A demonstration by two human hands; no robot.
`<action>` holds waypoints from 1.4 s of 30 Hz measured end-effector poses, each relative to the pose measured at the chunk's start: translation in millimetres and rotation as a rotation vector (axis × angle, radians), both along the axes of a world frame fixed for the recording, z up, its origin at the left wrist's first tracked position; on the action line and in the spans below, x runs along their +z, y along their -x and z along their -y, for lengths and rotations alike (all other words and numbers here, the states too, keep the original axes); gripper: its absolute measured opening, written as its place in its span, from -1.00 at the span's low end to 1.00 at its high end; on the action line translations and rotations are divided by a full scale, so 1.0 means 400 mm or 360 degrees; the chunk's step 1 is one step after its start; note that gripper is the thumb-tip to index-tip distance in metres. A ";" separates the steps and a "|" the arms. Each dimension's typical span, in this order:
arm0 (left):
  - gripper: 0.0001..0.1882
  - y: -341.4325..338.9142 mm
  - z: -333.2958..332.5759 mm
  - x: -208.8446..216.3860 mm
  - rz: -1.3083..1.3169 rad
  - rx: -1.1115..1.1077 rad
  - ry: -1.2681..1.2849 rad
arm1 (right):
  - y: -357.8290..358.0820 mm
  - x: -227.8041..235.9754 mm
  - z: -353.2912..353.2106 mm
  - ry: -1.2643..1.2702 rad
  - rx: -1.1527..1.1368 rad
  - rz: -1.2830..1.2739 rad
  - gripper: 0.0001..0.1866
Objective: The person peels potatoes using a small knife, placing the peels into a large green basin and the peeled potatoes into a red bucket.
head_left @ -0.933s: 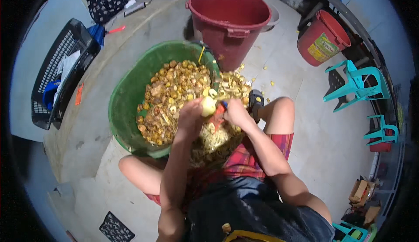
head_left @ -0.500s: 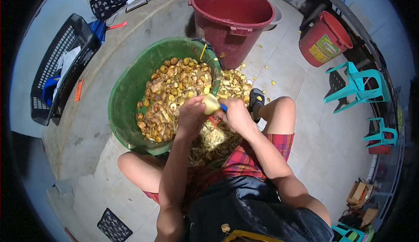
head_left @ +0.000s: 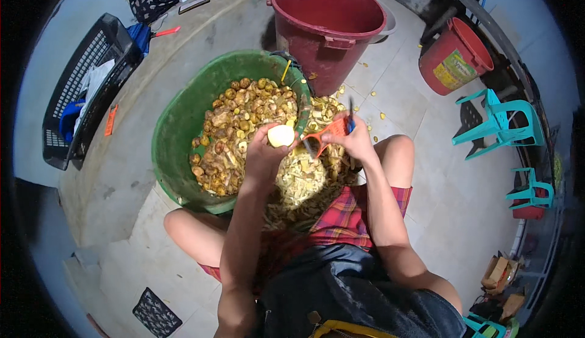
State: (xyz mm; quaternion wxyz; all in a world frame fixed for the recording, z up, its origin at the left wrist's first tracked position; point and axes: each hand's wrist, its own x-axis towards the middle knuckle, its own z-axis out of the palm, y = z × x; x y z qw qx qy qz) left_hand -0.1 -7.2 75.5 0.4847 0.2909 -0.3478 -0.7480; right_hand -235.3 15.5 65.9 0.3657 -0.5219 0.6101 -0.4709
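My left hand (head_left: 262,158) is closed around a pale, peeled potato (head_left: 281,135) over the near right side of a green tub (head_left: 186,112). My right hand (head_left: 356,141), to its right, holds two tools together. One is an orange peeler (head_left: 332,134), its head toward the potato but apart from it. The other is a blue-handled knife (head_left: 351,123) with its blade pointing up and away. Brown, unpeeled potatoes (head_left: 228,115) lie in the tub among peelings and pale pieces. A heap of peelings (head_left: 298,179) lies below my hands, between my legs.
Behind the tub stands a tall dark red bin (head_left: 317,57). A smaller red bucket (head_left: 448,64) and turquoise plastic chairs (head_left: 503,118) are to the right. On the left, a black basket (head_left: 91,94) rests on a concrete ledge (head_left: 122,167). Scraps dot the tiled floor.
My right hand has moved right and up, away from the potato. The peeler has swung out between the hands, and the knife blade now points upward. The left hand has moved slightly left.
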 end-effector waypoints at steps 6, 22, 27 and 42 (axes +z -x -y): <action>-0.43 0.017 -0.014 -0.032 0.0125 -0.0183 0.0059 | -0.032 -0.002 0.020 0.0068 0.0156 0.0205 -0.45; -0.44 0.002 -0.021 -0.057 -0.0173 -0.0431 0.0061 | 0.039 -0.003 0.042 0.0009 -0.0033 0.0178 -0.50; -0.35 0.000 -0.022 -0.069 -0.0199 -0.0342 0.0030 | -0.030 0.072 0.015 0.0186 0.0189 0.0077 -0.50; -0.42 0.008 -0.017 -0.079 -0.0258 -0.0437 -0.0050 | -0.003 0.008 0.034 0.0034 0.0030 0.0255 -0.47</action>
